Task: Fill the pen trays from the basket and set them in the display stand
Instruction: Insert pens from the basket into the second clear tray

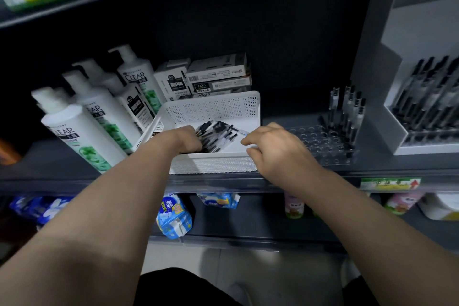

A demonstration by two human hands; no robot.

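Observation:
A white perforated basket [213, 109] sits on the dark shelf and holds a loose pile of black-capped pens [216, 135]. My left hand [182, 140] is inside the basket, fingers curled around a bunch of those pens. Over the basket's front right corner hovers my right hand [270, 148], fingers bent, pinching one pen with a blue tip. Right of the basket lies a clear pen tray [320, 143] with rows of holes; several pens [347, 107] stand upright at its far right side. The white display stand [422, 117] at far right holds rows of pens.
White shampoo pump bottles [87, 119] crowd the shelf left of the basket. Stacked pen boxes [213, 77] stand behind the basket. A lower shelf holds blue tissue packs [173, 216] and small bottles. An upper shelf edge runs overhead.

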